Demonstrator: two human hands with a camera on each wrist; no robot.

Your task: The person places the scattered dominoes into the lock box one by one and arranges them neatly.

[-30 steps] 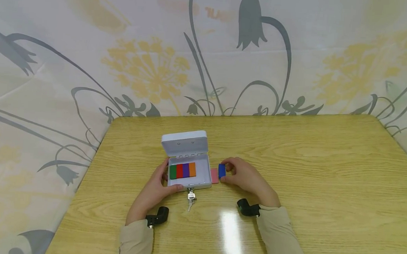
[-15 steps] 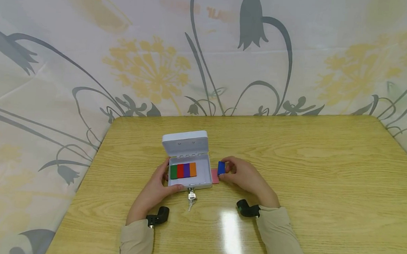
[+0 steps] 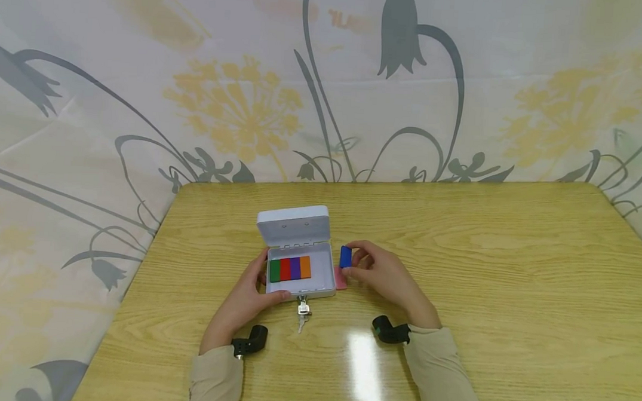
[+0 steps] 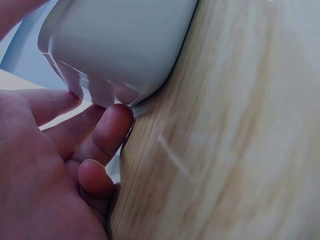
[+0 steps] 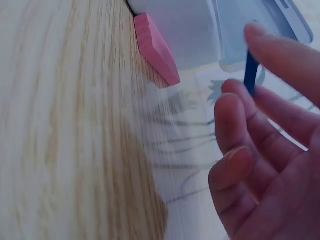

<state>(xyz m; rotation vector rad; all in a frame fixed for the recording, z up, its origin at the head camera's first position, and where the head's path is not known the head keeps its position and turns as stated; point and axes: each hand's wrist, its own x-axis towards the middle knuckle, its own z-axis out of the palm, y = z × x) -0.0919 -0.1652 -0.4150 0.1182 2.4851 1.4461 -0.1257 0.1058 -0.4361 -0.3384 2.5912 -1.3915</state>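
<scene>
A white cash box [image 3: 322, 273] stands on the table with its lid [image 3: 294, 228] raised. Green [image 3: 275, 271], red [image 3: 285, 269], purple [image 3: 294, 269] and orange [image 3: 305, 267] blocks lie side by side in its left part. My left hand [image 3: 243, 300] holds the box at its left side, thumb along the front rim; the left wrist view has its fingertips at a rounded box corner [image 4: 120, 50]. My right hand [image 3: 383, 276] pinches a blue block [image 3: 345, 256] between thumb and fingers, raised beside the box's right wall. Below it a pink block [image 3: 341, 280] lies against that wall [image 5: 192, 35].
Keys [image 3: 302, 312] hang from the lock at the box's front. A wood-grain table [image 3: 484, 279] spreads around the box, with a flower-patterned curtain [image 3: 336, 93] behind it. Black wrist mounts [image 3: 250, 341] sit on both forearms.
The right hand has lifted the blue block off the table and moved it left toward the box, over the pink block. The left hand stays on the box.
</scene>
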